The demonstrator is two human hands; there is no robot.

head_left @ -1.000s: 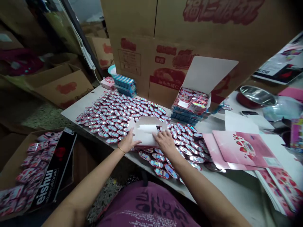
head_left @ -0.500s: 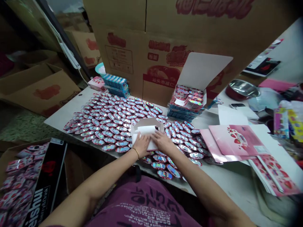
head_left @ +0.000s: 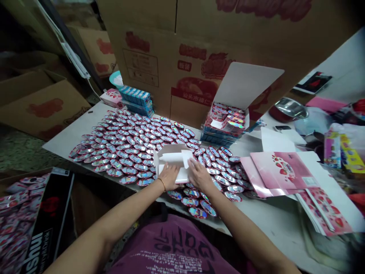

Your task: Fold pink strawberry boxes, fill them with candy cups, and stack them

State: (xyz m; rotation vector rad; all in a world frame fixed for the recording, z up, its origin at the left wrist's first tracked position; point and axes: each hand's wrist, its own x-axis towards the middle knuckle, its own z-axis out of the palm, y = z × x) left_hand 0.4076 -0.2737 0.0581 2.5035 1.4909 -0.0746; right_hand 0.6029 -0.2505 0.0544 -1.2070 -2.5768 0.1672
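A small white cardboard box [head_left: 169, 150] stands unfolded in front of me, its inner faces showing. My left hand [head_left: 169, 177] grips its front panel, with the fingers reaching over into the inside. At the box's right end, my right hand [head_left: 200, 176] holds the side, its fingertips by a raised white flap [head_left: 186, 158]. Around and under the box lie many small oval packs [head_left: 139, 147] with shiny tops and red rims, spread across the white table [head_left: 61, 141].
An open box [head_left: 225, 123] filled with packs stands on blue boxes at the back. Flat pink strawberry-printed cartons [head_left: 288, 171] lie on the right, below a metal bowl [head_left: 289, 109]. A large brown carton [head_left: 151, 57] walls off the back. More packs [head_left: 19, 213] fill a box lower left.
The flap at the box's right end now stands up, and my right hand has shifted slightly right to that end. My left hand stays on the front panel.
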